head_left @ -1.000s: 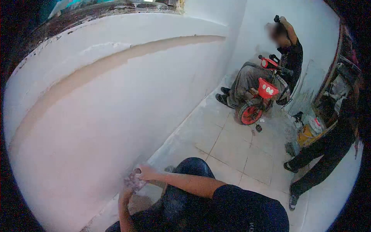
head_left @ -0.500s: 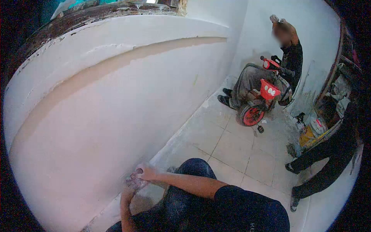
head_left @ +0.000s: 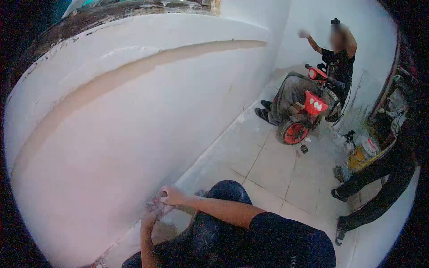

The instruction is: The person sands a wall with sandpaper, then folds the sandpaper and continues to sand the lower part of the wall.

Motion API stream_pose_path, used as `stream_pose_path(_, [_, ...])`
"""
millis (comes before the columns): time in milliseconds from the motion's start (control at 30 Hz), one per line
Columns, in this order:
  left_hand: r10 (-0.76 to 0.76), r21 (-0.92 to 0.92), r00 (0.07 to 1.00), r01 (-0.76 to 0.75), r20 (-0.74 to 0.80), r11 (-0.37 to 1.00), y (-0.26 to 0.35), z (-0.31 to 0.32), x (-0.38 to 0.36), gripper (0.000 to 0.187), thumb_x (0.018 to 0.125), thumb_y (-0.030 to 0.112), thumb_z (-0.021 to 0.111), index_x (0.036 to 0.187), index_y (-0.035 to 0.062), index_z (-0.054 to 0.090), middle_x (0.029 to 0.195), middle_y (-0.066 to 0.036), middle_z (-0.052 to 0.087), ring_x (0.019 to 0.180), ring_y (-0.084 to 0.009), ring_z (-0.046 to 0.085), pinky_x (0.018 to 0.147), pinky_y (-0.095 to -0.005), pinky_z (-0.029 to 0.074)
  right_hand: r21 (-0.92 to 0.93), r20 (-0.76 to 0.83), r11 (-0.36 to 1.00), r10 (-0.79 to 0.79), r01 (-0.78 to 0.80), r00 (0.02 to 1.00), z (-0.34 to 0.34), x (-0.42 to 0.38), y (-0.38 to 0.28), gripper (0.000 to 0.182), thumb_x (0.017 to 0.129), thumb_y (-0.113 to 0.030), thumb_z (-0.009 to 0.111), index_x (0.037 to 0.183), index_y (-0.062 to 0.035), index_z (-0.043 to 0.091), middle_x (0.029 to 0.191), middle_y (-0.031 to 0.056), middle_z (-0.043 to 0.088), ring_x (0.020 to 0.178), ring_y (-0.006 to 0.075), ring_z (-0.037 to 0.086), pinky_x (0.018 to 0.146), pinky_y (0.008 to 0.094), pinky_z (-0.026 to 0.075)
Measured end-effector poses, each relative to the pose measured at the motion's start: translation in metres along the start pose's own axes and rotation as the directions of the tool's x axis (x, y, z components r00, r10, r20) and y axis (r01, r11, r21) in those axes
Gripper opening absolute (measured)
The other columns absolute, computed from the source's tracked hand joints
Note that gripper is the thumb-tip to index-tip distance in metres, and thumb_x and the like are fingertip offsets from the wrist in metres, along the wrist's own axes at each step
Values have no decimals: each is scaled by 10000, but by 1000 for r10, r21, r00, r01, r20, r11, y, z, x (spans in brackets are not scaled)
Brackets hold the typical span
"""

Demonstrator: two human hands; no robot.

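Observation:
My right hand (head_left: 173, 196) is closed, its fingers curled, low in front of the white wall (head_left: 111, 134). Just below it, my left hand (head_left: 149, 214) is closed too, and the two hands meet. Between them shows a small, pale, crumpled-looking thing (head_left: 157, 206), too blurred to name. The wall's lower part lies close beside both hands. My bent knee (head_left: 230, 191) in dark trousers is to the right of them.
A person (head_left: 337, 67) sits behind a red-and-black child's ride-on bike (head_left: 315, 102) in the far corner. At right stands another person in dark trousers (head_left: 380, 178), near shelves with bags (head_left: 364, 152). Pale floor tiles (head_left: 268, 172) lie between. A worn ledge (head_left: 125, 15) tops the wall.
The seated person has moved their hands apart, one out to the left and one by the head. My hands have stayed together in nearly the same place; the view has shifted slightly.

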State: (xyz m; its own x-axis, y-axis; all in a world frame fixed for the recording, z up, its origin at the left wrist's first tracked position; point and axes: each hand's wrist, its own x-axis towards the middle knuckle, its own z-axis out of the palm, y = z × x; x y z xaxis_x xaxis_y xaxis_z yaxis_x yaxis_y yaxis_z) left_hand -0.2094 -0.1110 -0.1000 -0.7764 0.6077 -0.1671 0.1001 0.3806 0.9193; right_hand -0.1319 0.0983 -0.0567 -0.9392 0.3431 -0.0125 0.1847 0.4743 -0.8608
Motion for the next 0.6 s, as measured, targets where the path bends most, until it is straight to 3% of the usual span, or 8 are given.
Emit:
stream_pose_path(33, [147, -3, 989, -147, -21, 989, -5, 3, 7, 463, 794, 256, 804, 1149, 0, 652, 1027, -132, 715, 889, -241, 665, 800, -407, 541, -3, 0, 1000, -1, 1, 1000, -1, 2, -1, 448, 797, -355, 760, 1118, -43, 726, 1121, 195, 701, 1032, 359, 671, 930, 457, 530])
stream_pose_path(67, [157, -8, 987, -158, -24, 987, -8, 4, 12, 463, 794, 256, 804, 1149, 0, 652, 1027, -132, 715, 889, -241, 665, 800, -407, 541, -67, 43, 998, -18, 20, 999, -5, 7, -4, 456, 797, -354, 759, 1126, -40, 725, 1123, 195, 701, 1037, 354, 672, 932, 457, 530])
stream_pose_path(133, [32, -155, 998, -40, -50, 987, 62, -6, -22, 436, 819, 244, 781, 1154, -4, 653, 1048, -148, 723, 924, -264, 680, 833, -419, 546, -122, 93, 992, -23, 34, 995, -7, 8, -5, 463, 797, -354, 757, 1134, -37, 725, 1124, 196, 700, 1043, 348, 673, 933, 458, 529])
stream_pose_path(233, [31, -134, 999, -35, -26, 990, 46, -5, -14, 453, 830, 247, 780, 1180, -6, 643, 1052, -147, 717, 932, -260, 674, 843, -412, 545, -160, 41, 981, -101, 107, 994, 8, 2, 9, 512, 801, -360, 758, 1207, -53, 701, 1123, 191, 701, 1064, 338, 673, 947, 453, 527])
stream_pose_path(267, [46, -136, 999, -49, -21, 990, 43, -4, -9, 461, 836, 249, 779, 1193, -6, 638, 1054, -147, 714, 936, -257, 672, 848, -408, 544, -86, 25, 992, -89, 90, 996, 21, 1, 18, 525, 805, -368, 765, 1226, -63, 692, 1134, 190, 701, 1069, 342, 674, 960, 450, 525])
stream_pose_path(333, [64, -171, 998, -65, -11, 983, 42, 0, -4, 477, 847, 252, 777, 1218, -8, 629, 1058, -146, 709, 944, -253, 666, 858, -401, 543, -51, -28, 996, -81, 79, 996, -8, 20, 17, 539, 809, -377, 772, 1246, -74, 683, 1144, 190, 700, 1073, 346, 675, 974, 447, 522])
stream_pose_path(400, [60, -197, 998, -61, -8, 979, 51, -1, -9, 494, 858, 256, 775, 1244, -9, 619, 1063, -146, 703, 952, -249, 660, 868, -394, 542, -45, 68, 999, 5, -2, 998, -9, 12, -3, 552, 817, -412, 766, 1246, -76, 683, 1214, 208, 685, 1136, 361, 658, 1017, 442, 504])
stream_pose_path(600, [-9, -236, 998, 24, 65, 971, 89, -4, -34, 539, 884, 258, 769, 1311, -10, 581, 1107, -144, 680, 996, -243, 641, 902, -383, 530, -37, 37, 979, 200, -199, 979, 6, 8, 3, 598, 831, -465, 743, 1257, -54, 668, 1279, 226, 664, 1221, 373, 618, 1046, 468, 483])
